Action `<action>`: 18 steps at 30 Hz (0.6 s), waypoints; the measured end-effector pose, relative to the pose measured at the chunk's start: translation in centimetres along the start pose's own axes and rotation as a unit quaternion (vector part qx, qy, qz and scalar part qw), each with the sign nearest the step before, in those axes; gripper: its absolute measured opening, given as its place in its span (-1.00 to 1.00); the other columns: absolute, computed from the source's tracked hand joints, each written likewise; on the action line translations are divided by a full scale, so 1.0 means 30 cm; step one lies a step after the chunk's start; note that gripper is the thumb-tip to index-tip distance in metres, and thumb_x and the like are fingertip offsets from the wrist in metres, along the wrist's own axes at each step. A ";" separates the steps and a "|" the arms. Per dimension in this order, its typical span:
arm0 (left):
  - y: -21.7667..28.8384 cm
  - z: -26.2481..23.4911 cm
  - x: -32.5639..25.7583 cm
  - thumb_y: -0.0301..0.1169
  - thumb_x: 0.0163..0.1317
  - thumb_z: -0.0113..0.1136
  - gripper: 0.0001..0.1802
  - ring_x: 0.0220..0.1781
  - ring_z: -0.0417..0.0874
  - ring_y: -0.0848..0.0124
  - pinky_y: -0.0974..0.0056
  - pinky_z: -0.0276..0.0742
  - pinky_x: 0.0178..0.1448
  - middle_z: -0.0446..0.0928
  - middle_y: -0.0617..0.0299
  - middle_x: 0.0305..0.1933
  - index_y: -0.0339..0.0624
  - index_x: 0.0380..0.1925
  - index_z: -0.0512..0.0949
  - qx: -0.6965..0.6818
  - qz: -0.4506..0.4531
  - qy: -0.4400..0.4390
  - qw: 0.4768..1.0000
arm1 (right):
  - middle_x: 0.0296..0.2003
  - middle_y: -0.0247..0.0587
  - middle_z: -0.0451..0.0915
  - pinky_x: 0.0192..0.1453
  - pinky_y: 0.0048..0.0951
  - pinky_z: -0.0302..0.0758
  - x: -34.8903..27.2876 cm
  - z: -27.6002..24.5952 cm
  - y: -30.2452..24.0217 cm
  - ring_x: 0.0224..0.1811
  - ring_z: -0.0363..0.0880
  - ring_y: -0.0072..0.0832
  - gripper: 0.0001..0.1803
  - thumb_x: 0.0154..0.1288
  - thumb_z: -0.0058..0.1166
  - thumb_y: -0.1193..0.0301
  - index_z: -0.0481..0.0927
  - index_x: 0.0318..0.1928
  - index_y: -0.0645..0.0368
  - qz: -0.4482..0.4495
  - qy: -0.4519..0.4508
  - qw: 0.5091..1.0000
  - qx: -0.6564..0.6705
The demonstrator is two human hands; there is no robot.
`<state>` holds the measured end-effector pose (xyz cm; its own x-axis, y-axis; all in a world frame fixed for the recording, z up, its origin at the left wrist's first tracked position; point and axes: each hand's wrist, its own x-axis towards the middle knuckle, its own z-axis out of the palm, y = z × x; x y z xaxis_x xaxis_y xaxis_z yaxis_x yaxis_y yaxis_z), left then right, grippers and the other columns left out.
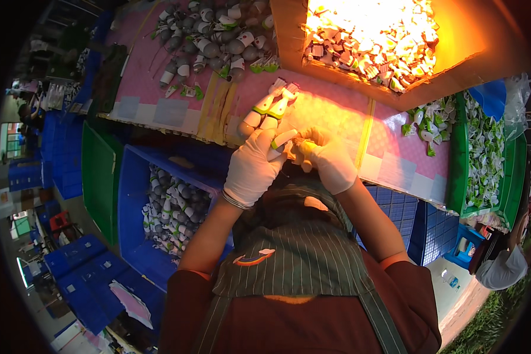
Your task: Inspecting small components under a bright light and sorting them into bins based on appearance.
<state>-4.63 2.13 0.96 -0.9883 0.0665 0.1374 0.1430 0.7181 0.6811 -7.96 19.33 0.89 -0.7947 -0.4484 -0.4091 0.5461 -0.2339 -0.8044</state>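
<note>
My left hand (251, 174), in a white glove, is closed around a small white plastic piece (284, 139) with a rounded end. Close by on its right, my gloved right hand (331, 160) pinches at the same piece with bent fingers; the exact contact is partly hidden by the fingers. Just beyond my left hand, two toy-like plastic parts (270, 112) lie side by side on the pink work surface (330, 109). They have rounded grey ends, white bodies and narrower striped tips.
Grey-and-white parts (209, 44) are heaped at the far left. A brightly lit cardboard box (351, 88) of small white pieces stands at the far right. Green-and-white parts fill a green crate (459, 177) at right. A blue bin (137, 233) of parts sits lower left.
</note>
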 end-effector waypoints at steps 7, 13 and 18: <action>0.038 -0.019 0.026 -0.39 0.07 0.33 -0.59 -0.25 0.65 0.17 0.17 0.58 -0.19 0.57 0.04 -0.26 -0.25 -0.09 0.46 -0.255 -0.155 -0.088 0.950 | -0.37 -0.21 0.58 -0.26 -0.43 0.49 0.072 -0.009 0.020 -0.32 0.56 -0.43 -0.79 0.03 0.21 0.65 0.56 -0.27 0.22 -0.449 0.103 0.765 -0.450; 0.001 0.006 0.018 -0.38 0.13 0.29 -0.57 -0.30 0.65 0.27 0.23 0.57 -0.16 0.59 0.08 -0.33 -0.29 -0.01 0.46 -0.263 -0.152 -0.109 0.946 | -0.36 -0.22 0.60 -0.23 -0.47 0.50 0.086 -0.007 -0.005 -0.31 0.54 -0.49 -0.77 0.02 0.20 0.61 0.55 -0.25 0.23 -0.282 0.092 0.865 -0.405; -0.022 0.057 0.006 -0.38 0.14 0.27 -0.51 -0.22 0.68 0.20 0.22 0.58 -0.13 0.63 0.01 -0.21 -0.27 0.08 0.45 -0.191 0.016 -0.036 0.981 | -0.38 -0.22 0.59 -0.21 -0.49 0.49 0.076 -0.054 0.022 -0.31 0.54 -0.51 -0.75 0.01 0.06 0.66 0.54 -0.23 0.22 -0.117 0.032 0.936 -0.329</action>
<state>-5.01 2.86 -0.69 -0.9821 0.1433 0.1219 0.1704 0.4029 0.8992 -9.85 19.56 -1.26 -0.8983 -0.3933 -0.1958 0.0896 0.2723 -0.9580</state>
